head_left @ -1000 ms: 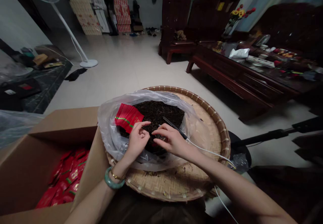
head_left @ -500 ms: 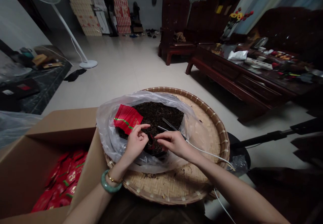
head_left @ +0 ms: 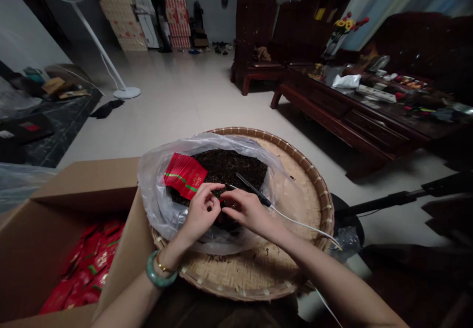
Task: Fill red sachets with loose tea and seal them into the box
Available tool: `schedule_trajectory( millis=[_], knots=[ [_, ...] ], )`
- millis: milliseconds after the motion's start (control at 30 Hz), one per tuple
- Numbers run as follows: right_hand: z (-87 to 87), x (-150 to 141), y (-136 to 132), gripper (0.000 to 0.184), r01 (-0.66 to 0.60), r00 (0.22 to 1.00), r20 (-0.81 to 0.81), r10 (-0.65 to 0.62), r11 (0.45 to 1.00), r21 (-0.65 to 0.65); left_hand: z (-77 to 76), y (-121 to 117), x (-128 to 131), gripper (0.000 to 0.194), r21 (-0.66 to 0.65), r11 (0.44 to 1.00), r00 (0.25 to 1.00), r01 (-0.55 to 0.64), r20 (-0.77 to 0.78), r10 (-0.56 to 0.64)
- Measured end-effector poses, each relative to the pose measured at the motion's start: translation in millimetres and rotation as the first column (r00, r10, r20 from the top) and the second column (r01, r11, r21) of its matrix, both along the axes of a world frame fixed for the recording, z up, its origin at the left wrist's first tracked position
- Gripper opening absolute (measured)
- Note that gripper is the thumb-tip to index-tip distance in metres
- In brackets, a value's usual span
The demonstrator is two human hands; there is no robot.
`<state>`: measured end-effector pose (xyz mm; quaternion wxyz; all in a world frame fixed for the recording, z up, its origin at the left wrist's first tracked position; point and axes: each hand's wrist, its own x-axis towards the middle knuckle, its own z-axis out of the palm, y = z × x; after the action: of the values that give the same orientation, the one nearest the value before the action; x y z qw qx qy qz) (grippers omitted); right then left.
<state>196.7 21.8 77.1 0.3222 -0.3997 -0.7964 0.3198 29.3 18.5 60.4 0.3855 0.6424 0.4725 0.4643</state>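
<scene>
Left hand point(head_left: 201, 212): fingers curled, thumb and forefinger pinched on a small red packet point(head_left: 222, 209), mostly hidden between both hands, near edge of the tea heap. Right hand point(head_left: 248, 211): fingertips closed on the same packet from the right; contents of the palm not discernible.

Loose dark tea point(head_left: 232, 168): heaped in a clear plastic bag point(head_left: 158, 190), bag lying on a round woven bamboo tray point(head_left: 314, 180). Stack of red packets point(head_left: 184, 175): resting on the far-left part of the heap. Dark slender tool point(head_left: 253, 190) with white cable point(head_left: 306, 225): lying on the tea just right of the right hand; type unclear, cable end cut off at the bottom edge.

Cardboard box point(head_left: 92, 185): near left, partly cut off, more red packets point(head_left: 86, 269) inside, dim. Jade-green bangle point(head_left: 157, 278) on the left wrist
</scene>
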Motion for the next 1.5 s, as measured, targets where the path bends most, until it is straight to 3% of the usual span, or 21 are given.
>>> schedule_trajectory(
  millis=[100, 233, 333, 400, 433, 500, 567, 633, 700, 833, 933, 1033, 1100, 1267, 1367, 1500],
  knots=[
    [-1.8, -6, 3, 0.012, 0.088, 0.992, -0.093, -0.086, 0.996, 0.026, -1.1, 1, -1, 0.034, -0.002, 1.000, 1.000, 0.005, 0.001, -0.005],
    [3.8, 11, 10, 0.012, 0.205, 0.967, -0.139, -0.211, 0.977, -0.059, -0.6, 5, -9, 0.034, -0.041, 0.998, 0.997, 0.051, 0.056, -0.049],
    [3.9, 21, 12, 0.038, 0.023, 1.000, -0.012, -0.024, 0.998, -0.064, 5.3, 6, -13, 0.037, -0.069, 0.980, 0.977, 0.186, 0.118, -0.177],
    [-0.7, 20, 11, 0.067, -0.143, 0.989, 0.027, 0.146, 0.985, -0.096, 10.3, 5, -14, 0.036, -0.052, 0.956, 0.949, 0.290, 0.142, -0.280],
    [-4.0, 17, 11, 0.071, -0.208, 0.977, 0.023, 0.213, 0.969, -0.136, 12.5, 5, -13, 0.034, -0.033, 0.943, 0.935, 0.331, 0.148, -0.323],
    [-11.3, 11, 11, 0.054, -0.268, 0.962, -0.023, 0.271, 0.928, -0.260, 15.6, 6, -13, 0.028, 0.004, 0.926, 0.916, 0.377, 0.145, -0.373],
    [-18.3, 4, 10, 0.026, -0.252, 0.968, -0.111, 0.227, 0.881, -0.400, 17.2, 7, -15, 0.021, 0.040, 0.935, 0.927, 0.353, 0.123, -0.355],
    [-24.0, 1, 9, 0.019, -0.215, 0.970, -0.215, 0.117, 0.825, -0.522, 18.0, 8, -19, 0.015, 0.083, 0.954, 0.955, 0.288, 0.051, -0.293],
    [-28.5, 1, 8, 0.024, -0.191, 0.955, -0.296, 0.008, 0.781, -0.595, 18.4, 8, -25, 0.013, 0.145, 0.960, 0.968, 0.241, -0.102, -0.227],
    [-35.1, 3, 6, 0.032, -0.170, 0.931, -0.354, -0.092, 0.748, -0.642, 18.5, 8, -37, 0.018, 0.218, 0.929, 0.884, 0.300, -0.428, -0.186],
    [-39.5, 2, 5, 0.027, -0.105, 0.949, -0.303, -0.090, 0.814, -0.571, 19.5, 8, -38, 0.021, 0.151, 0.909, 0.801, 0.389, -0.543, -0.252],
    [-42.3, 0, 5, 0.017, -0.024, 0.975, -0.213, -0.064, 0.922, -0.387, 21.6, 5, -35, 0.013, 0.114, 0.895, 0.735, 0.431, -0.620, -0.275],
    [-41.6, 1, 3, 0.017, -0.017, 0.984, -0.177, -0.034, 0.961, -0.278, 21.7, 3, -33, 0.009, 0.139, 0.879, 0.713, 0.457, -0.648, -0.268],
    [-28.8, 8, -5, 0.044, -0.088, 0.983, -0.175, 0.062, 0.985, -0.149, 13.8, -2, -31, 0.019, 0.222, 0.842, 0.676, 0.492, -0.707, -0.208],
    [-19.5, 12, -11, 0.023, -0.039, 0.988, -0.150, 0.027, 0.996, -0.077, 7.7, -5, -32, 0.024, 0.224, 0.833, 0.658, 0.506, -0.725, -0.204],
    [-10.8, 11, -16, 0.020, -0.082, 0.982, 0.178, 0.065, 0.992, 0.091, 4.4, -7, -31, 0.021, 0.195, 0.827, 0.630, 0.527, -0.743, -0.226]
  ],
)
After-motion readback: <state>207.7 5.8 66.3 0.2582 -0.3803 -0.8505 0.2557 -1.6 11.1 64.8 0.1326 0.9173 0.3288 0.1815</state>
